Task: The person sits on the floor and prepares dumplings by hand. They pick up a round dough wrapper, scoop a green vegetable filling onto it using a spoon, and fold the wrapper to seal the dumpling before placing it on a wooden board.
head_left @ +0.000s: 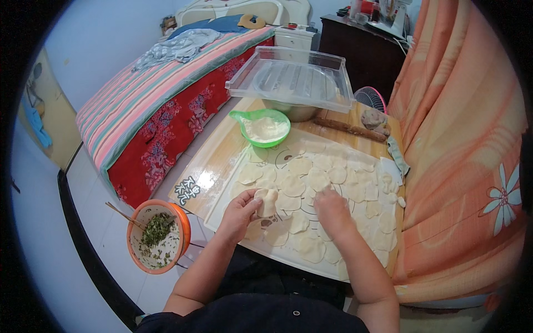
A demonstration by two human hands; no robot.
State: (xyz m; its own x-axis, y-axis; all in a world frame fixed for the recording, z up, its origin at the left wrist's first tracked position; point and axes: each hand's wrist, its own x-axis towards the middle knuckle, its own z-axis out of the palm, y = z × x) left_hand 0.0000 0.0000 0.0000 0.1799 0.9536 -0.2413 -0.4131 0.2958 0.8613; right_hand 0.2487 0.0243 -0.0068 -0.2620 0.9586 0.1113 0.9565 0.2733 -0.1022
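Observation:
Round, pale dough wrappers [291, 186] cover a white mat [219, 222] in overlapping rows. Raised over the mat's left part, my left hand [237, 215] pinches a few floppy dough wrappers [267, 203] between thumb and fingers. My right hand [333, 213] is at the middle of the mat, slightly blurred. Its curled fingers grip the near edge of a dough wrapper [318, 178]; the fingertips are partly hidden. Beyond both hands stands a green bowl [276, 141] of white flour.
An orange bowl [180, 225] of chopped green filling with chopsticks stands low at left. Behind the mat are a clear plastic tray [239, 89] over a large basin, a rolling pin [351, 129] and a dough lump [374, 119]. An orange curtain [449, 144] borders the right side.

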